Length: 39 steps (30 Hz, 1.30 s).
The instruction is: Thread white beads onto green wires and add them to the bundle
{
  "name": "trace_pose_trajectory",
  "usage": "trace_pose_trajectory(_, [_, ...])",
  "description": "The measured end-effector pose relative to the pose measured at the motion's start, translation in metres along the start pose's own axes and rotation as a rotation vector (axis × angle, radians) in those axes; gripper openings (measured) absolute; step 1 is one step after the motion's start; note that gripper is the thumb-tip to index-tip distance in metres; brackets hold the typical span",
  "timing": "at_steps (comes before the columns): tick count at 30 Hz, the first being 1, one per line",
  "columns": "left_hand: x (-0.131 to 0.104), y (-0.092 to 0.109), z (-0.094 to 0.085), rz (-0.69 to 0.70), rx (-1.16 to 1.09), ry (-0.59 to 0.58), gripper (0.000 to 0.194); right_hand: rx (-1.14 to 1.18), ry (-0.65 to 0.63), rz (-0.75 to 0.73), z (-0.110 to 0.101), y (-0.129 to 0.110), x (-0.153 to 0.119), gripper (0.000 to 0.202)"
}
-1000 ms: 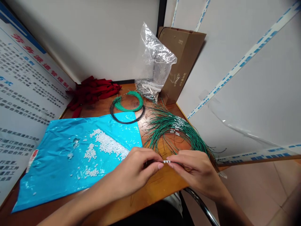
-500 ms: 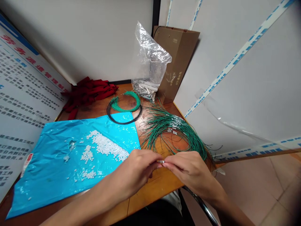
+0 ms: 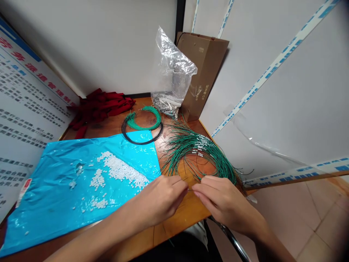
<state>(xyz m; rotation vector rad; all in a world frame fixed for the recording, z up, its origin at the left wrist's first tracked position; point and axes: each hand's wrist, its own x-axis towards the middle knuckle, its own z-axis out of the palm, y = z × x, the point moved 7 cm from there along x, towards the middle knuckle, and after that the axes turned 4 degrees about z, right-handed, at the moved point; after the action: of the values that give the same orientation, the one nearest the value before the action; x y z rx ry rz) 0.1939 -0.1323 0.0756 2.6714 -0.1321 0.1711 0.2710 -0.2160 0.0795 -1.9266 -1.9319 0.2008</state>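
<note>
My left hand (image 3: 171,194) is closed in a pinch above the table's front edge. Facing it, my right hand (image 3: 220,198) also pinches, its fingertips a small gap away. A short stretch of thin cord (image 3: 190,190) shows between the two; fingers hide the rest of it. Just beyond my hands lies a curved bundle of green cords (image 3: 174,151), with rows of white beads threaded on several of them. Left of my hands, loose white beads (image 3: 121,168) are heaped on a blue plastic bag (image 3: 61,153).
Behind the bag sit a green cord coil (image 3: 156,122) and a black cord coil (image 3: 141,143). A clear plastic bag (image 3: 174,72) of small metallic pieces leans by a brown box (image 3: 203,72). Red fabric strips (image 3: 105,105) lie at the back left. White panels (image 3: 272,120) flank the wooden table (image 3: 188,214).
The white beads seen between my fingertips are now out of sight, leaving only thin cord in the gap. My left hand has turned, knuckles more upward. The view has shifted slightly.
</note>
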Motion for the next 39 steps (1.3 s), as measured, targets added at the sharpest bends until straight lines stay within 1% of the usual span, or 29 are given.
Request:
trace_pose_trajectory(4, [0.005, 0.002, -0.002, 0.033, 0.030, 0.051, 0.023, 0.062, 0.087, 0.083, -0.004, 0.008, -0.002, 0.021])
trace_pose_trajectory(9, [0.017, 0.001, -0.010, 0.081, -0.004, 0.138, 0.023, 0.129, 0.191, 0.160, -0.015, 0.018, -0.010, 0.016])
trace_pose_trajectory(13, [0.028, -0.008, -0.017, 0.073, -0.099, 0.228, 0.019, 0.153, 0.288, 0.215, -0.027, 0.031, -0.021, 0.012])
trace_pose_trajectory(17, [0.042, -0.020, -0.018, 0.046, -0.157, 0.310, 0.017, 0.111, 0.416, 0.325, -0.034, 0.047, -0.032, 0.010])
trace_pose_trajectory(19, [0.053, -0.026, -0.015, 0.034, -0.177, 0.331, 0.016, 0.097, 0.394, 0.388, -0.028, 0.056, -0.033, 0.010])
trace_pose_trajectory(21, [0.067, -0.037, -0.010, -0.047, -0.228, 0.324, 0.015, 0.180, 0.299, 0.462, -0.015, 0.066, -0.030, 0.012])
trace_pose_trajectory(22, [0.074, -0.042, -0.006, -0.087, -0.289, 0.301, 0.013, 0.282, 0.244, 0.508, -0.006, 0.072, -0.028, 0.012])
trace_pose_trajectory(23, [0.081, -0.047, -0.003, -0.124, -0.361, 0.285, 0.012, 0.436, 0.193, 0.562, 0.004, 0.078, -0.026, 0.013])
trace_pose_trajectory(24, [0.088, -0.052, 0.000, -0.162, -0.443, 0.279, 0.011, 0.639, 0.141, 0.615, 0.015, 0.082, -0.024, 0.013])
trace_pose_trajectory(26, [0.099, -0.061, 0.007, -0.244, -0.638, 0.259, 0.008, 1.132, 0.063, 0.694, 0.035, 0.086, -0.020, 0.014])
trace_pose_trajectory(27, [0.103, -0.065, 0.010, -0.277, -0.724, 0.245, 0.008, 1.371, 0.056, 0.708, 0.040, 0.085, -0.018, 0.015])
trace_pose_trajectory(28, [0.106, -0.067, 0.013, -0.297, -0.780, 0.231, 0.009, 1.570, 0.075, 0.708, 0.041, 0.086, -0.016, 0.016])
trace_pose_trajectory(29, [0.108, -0.069, 0.016, -0.311, -0.817, 0.217, 0.010, 1.714, 0.125, 0.699, 0.040, 0.089, -0.014, 0.016])
trace_pose_trajectory(30, [0.110, -0.071, 0.018, -0.318, -0.832, 0.205, 0.012, 1.797, 0.200, 0.689, 0.037, 0.094, -0.013, 0.017])
trace_pose_trajectory(31, [0.110, -0.073, 0.020, -0.323, -0.834, 0.194, 0.013, 1.818, 0.285, 0.684, 0.032, 0.101, -0.013, 0.018])
trace_pose_trajectory(32, [0.109, -0.076, 0.022, -0.332, -0.836, 0.183, 0.014, 1.763, 0.361, 0.686, 0.028, 0.109, -0.013, 0.018])
trace_pose_trajectory(34, [0.107, -0.081, 0.026, -0.353, -0.824, 0.163, 0.014, 1.516, 0.475, 0.709, 0.021, 0.127, -0.012, 0.021])
trace_pose_trajectory(36, [0.104, -0.087, 0.029, -0.380, -0.781, 0.146, 0.018, 1.254, 0.528, 0.741, 0.019, 0.143, -0.009, 0.025])
trace_pose_trajectory(39, [0.101, -0.099, 0.033, -0.439, -0.652, 0.136, 0.027, 1.042, 0.542, 0.795, 0.029, 0.161, -0.003, 0.024])
